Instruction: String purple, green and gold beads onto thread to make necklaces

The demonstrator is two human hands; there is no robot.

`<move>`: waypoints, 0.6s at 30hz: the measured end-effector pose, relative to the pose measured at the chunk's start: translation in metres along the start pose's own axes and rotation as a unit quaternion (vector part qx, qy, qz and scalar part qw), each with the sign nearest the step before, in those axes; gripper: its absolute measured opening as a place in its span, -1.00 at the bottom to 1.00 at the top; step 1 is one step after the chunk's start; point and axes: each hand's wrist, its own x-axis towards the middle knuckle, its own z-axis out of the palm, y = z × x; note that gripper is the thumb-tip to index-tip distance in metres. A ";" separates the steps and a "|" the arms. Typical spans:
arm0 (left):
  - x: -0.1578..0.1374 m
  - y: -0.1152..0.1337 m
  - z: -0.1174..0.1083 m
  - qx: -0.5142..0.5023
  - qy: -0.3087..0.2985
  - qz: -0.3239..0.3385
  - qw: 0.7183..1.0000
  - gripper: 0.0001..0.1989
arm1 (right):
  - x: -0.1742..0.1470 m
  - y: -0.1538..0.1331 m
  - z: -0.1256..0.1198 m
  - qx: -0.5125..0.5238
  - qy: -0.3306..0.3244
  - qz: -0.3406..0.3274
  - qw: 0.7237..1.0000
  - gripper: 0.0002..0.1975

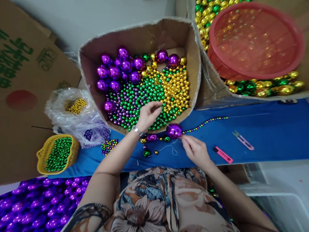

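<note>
Over the near edge of the bead box, my left hand [150, 115] is closed in a pinch, and a pale thread [165, 122] runs from below it to a large purple bead [174, 131]. My right hand [197, 151] pinches at that bead's lower right edge, where fine thread also shows; the exact grip is partly hidden. From the bead a string of small beads [206, 124] in purple, green and gold stretches right across the blue cloth. Larger beads on the left include a purple bead [152, 137] and a green bead [146, 153]. A loose thread loop lies below.
The cardboard box [146, 34] holds purple, green and gold beads. At right, a red basin [259, 71] sits in another box. A yellow basket [42, 161] and plastic bags [58, 107] stand left. Thread snips [243, 141] and a pink lighter-like item [223, 154] lie right.
</note>
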 end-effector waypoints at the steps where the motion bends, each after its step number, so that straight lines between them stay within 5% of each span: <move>1: -0.005 0.003 -0.002 -0.109 -0.002 -0.045 0.993 -0.79 | 0.000 0.001 0.000 -0.002 0.006 0.004 1.000 -0.75; 3: -0.015 0.009 -0.006 -0.268 -0.014 -0.121 0.956 -0.75 | 0.001 0.002 0.001 -0.007 0.014 0.008 1.000 -0.75; 6: -0.029 0.017 -0.007 -0.349 -0.014 -0.168 0.922 -0.77 | 0.002 0.002 0.005 -0.010 0.014 0.005 1.000 -0.76; 18: -0.040 0.019 -0.002 -0.364 0.033 -0.169 0.916 -0.71 | -0.001 0.003 0.008 -0.030 0.007 -0.002 1.000 -0.77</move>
